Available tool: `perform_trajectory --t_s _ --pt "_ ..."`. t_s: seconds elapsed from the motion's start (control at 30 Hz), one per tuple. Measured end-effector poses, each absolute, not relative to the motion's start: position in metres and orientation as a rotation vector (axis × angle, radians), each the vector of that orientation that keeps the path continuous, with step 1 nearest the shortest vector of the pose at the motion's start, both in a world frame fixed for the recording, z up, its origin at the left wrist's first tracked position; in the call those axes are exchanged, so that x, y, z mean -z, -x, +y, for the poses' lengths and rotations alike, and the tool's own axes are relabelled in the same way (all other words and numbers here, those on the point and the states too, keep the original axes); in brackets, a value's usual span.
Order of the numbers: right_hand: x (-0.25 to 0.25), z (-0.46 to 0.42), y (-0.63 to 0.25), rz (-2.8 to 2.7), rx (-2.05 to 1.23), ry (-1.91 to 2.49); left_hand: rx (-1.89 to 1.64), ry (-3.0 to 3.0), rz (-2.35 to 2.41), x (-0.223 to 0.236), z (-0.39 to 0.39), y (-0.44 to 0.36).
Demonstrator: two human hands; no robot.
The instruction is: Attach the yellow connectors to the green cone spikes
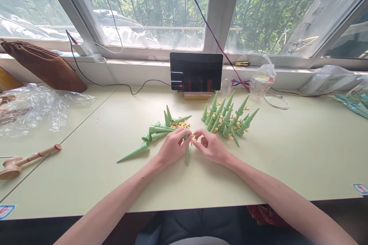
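Observation:
My left hand (172, 145) is closed on a green plastic cone-shaped spike (187, 156), whose tip points down toward me. Against it, the thumb and fingers of my right hand (212, 147) pinch a small yellow plastic valve piece (191, 142); the fingers partly cover where the two parts meet. Beyond my left hand lie loose green spikes (133, 153) and a little heap of yellow pieces (181, 124). Past my right hand stands a cluster of green spikes (227, 116), many with yellow pieces on them.
A dark tablet (196, 71) leans on a stand at the back. Wooden kendama (37, 157), crumpled clear plastic (48, 107) and a brown pouch (48, 67) are on the left. A bagged cup (263, 82) and a coiled white cable (276, 101) sit at the back right.

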State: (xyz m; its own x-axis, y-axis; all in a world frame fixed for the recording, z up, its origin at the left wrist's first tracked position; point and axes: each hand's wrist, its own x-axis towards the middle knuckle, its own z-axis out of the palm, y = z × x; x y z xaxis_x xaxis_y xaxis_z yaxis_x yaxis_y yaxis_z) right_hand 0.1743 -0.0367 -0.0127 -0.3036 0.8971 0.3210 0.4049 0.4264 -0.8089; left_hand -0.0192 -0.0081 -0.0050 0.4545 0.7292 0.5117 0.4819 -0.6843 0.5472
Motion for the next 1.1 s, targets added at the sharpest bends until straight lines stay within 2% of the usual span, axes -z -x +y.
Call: perform_trajectory --t_s 1.1 --pt "0.0206 -0.0335 -0.1740 -1.859 -0.813 1.042 -1.020 -2.402 1.004 0.0042 -0.0109 0.0189"
